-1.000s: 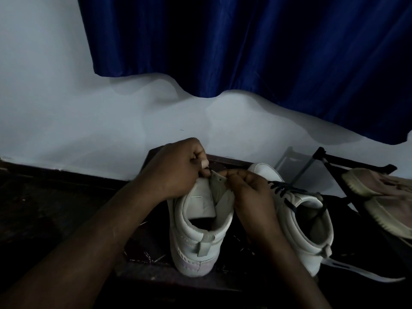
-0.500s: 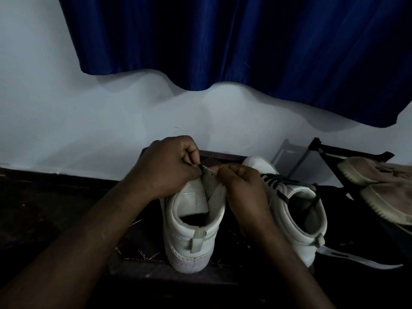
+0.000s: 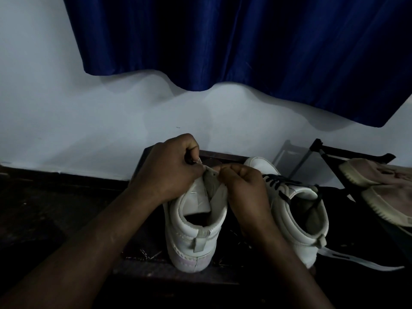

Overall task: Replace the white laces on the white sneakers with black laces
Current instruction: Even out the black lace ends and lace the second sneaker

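- A blue curtain (image 3: 223,52) hung at 12 o'clock over a dim counter (image 3: 145,273). With so little light on the work, threading would likely go better by feel than by sight.
- The near white sneaker (image 3: 194,230) stood heel-first at 6 o'clock, no lace showing on it. At its 3 o'clock, the second sneaker (image 3: 296,215) already carried black laces (image 3: 275,181).
- The left hand (image 3: 165,172) and right hand (image 3: 245,190) met at the near shoe's 12 o'clock. The fingers of both were curled tight, pinching the top of the tongue (image 3: 211,181).
- A white strip (image 3: 356,260), seemingly a removed lace, lay at 4 o'clock.
- A pale tip (image 3: 199,161) showed at the left fingers; whether it was a lace end could not be told.
- Holding the tongue taut and upright would likely expose the eyelets. Copying the laced shoe's pattern would keep the pair even.
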Motion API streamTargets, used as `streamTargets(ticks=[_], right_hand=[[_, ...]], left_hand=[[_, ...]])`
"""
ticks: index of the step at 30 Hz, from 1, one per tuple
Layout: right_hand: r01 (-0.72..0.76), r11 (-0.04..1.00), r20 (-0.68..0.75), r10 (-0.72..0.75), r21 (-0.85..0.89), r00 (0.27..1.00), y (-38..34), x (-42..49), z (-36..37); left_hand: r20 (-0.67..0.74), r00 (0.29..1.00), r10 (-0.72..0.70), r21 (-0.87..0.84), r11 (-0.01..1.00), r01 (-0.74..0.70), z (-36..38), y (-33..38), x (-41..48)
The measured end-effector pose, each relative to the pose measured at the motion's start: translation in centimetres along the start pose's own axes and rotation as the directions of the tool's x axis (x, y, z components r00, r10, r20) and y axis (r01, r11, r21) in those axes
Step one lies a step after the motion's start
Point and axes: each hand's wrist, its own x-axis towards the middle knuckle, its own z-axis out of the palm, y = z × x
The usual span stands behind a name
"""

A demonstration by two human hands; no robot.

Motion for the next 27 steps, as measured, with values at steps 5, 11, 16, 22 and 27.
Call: streamTargets(ticks=[5,11,16,22,27], right_hand=[[0.017,1.000,-0.007,-0.017,-0.018,1.000,-0.3,-0.2,0.1],[-0.182,0.927,0.106,0.155,0.327,0.982,-0.1,0.1,0.3],[-0.242,0.885,0.185,0.181,0.398,0.966,-0.1,0.3,0.1],[-0.077,0.994,0.069,0.071,0.082,0.995,0.7,0.7,1.2],[0.080,0.980,-0.254,-0.032,0.180,0.967,-0.1,1.8,0.7]], left_hand=[[0.063,0.998,0.026,0.010,1.000,-0.027,0.1,0.4,-0.1],[0.029,0.999,0.035,0.027,0.999,-0.036,0.1,0.2,-0.4],[0.008,0.999,0.044,0.016,0.999,-0.044,0.0,0.2,-0.7],[0.042,0.997,0.059,0.062,0.996,-0.062,-0.1,-0.3,-0.5],[0.113,0.990,0.084,0.026,0.996,-0.087,-0.2,-0.4,-0.4]])
